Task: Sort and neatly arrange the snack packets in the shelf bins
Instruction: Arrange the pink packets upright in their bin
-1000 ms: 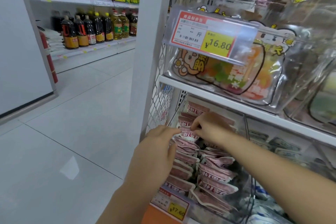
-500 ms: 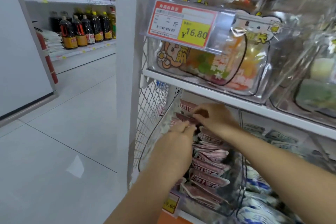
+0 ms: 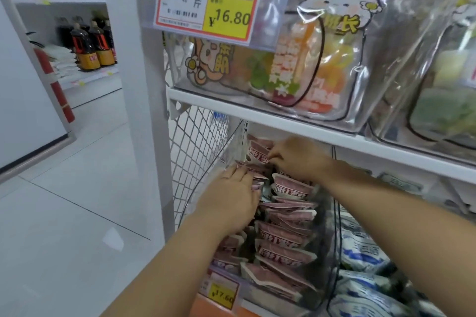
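Two rows of pink packets (image 3: 283,252) fill the clear bin (image 3: 331,226) on the lower shelf, just behind a yellow 17.60 tag (image 3: 222,296). The right row overlaps fairly evenly; the left row is looser and partly hidden. The left hand (image 3: 229,203) lies flat on that left row, fingers straight and pressing the packets down toward the side wall. Further in, the right hand (image 3: 298,157) pinches the top edge of the rear packet (image 3: 257,154), which stands tilted at the back of the bin. The step in hand looks like straightening the rear of the stack. Next, that packet probably needs seating upright in line while the flat hand steadies the row; the shelf board (image 3: 257,108) sits low overhead, so room is tight. The bin beside it holds blue-and-white bags (image 3: 365,255). Above, another clear bin (image 3: 213,85) holds a cartoon-printed pouch (image 3: 296,67) behind a 16.80 tag (image 3: 208,2). Far off, dark bottles (image 3: 87,46) line another shelf.
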The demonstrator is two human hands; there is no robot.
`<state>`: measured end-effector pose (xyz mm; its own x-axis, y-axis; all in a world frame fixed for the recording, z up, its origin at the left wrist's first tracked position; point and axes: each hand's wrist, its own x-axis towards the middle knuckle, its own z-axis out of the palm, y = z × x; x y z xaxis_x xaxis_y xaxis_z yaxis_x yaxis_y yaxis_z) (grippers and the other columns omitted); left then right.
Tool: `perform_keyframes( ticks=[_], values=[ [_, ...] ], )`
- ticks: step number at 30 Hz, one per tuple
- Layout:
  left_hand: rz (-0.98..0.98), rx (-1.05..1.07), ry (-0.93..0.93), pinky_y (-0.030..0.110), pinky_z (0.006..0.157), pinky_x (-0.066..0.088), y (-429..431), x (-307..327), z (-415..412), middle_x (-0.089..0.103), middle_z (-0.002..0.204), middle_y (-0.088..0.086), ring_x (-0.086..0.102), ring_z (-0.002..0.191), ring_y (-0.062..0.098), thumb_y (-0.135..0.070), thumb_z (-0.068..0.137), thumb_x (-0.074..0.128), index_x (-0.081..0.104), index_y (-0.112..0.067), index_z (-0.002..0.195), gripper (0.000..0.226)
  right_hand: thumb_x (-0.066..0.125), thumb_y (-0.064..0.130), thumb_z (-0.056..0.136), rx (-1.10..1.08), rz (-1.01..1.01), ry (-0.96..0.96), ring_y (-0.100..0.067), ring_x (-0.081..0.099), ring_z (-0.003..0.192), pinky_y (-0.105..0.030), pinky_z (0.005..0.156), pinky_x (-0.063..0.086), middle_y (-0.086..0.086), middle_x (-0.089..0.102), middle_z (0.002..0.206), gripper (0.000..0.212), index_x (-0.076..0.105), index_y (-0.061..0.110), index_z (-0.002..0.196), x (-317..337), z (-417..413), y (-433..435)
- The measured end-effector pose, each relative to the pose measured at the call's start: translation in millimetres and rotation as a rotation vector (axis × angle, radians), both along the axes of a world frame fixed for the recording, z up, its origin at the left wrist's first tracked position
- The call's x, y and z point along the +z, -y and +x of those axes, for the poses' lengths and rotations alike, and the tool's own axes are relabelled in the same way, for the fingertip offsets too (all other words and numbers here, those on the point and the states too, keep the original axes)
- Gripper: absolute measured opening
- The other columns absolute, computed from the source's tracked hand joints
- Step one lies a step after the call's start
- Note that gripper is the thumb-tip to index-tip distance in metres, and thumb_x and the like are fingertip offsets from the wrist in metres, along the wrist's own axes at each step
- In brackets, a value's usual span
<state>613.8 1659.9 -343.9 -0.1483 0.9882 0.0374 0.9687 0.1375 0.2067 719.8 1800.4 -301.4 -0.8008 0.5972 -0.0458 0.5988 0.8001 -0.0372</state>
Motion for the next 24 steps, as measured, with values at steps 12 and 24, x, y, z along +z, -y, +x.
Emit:
perform_keyframes(
  ticks=[12,24],
  values=[
    [-0.017,0.008,0.048,0.032,0.120,0.003,0,1,0,0.007,0.160,0.007,0.003,0.147,0.019,-0.034,0.102,0.023,0.010,-0.010,0.151,0.056,0.058,0.028,0.090,0.068,0.030,0.113,-0.016,0.061,0.091,-0.028,0.074,0.045,0.006,0.067,0.114,0.024,0.069,0.034,0.110,-7,-34,4],
    [-0.137,-0.022,0.047,0.037,0.119,-0.006,22,7,2,-0.017,0.158,0.004,-0.014,0.146,0.017,-0.048,0.101,0.015,-0.010,-0.018,0.151,0.063,0.043,0.019,0.097,0.040,-0.086,0.238,-0.018,0.040,0.128,-0.030,0.090,0.028,-0.001,0.046,0.140,0.020,0.055,0.017,0.113,-11,-50,-10]
  ],
)
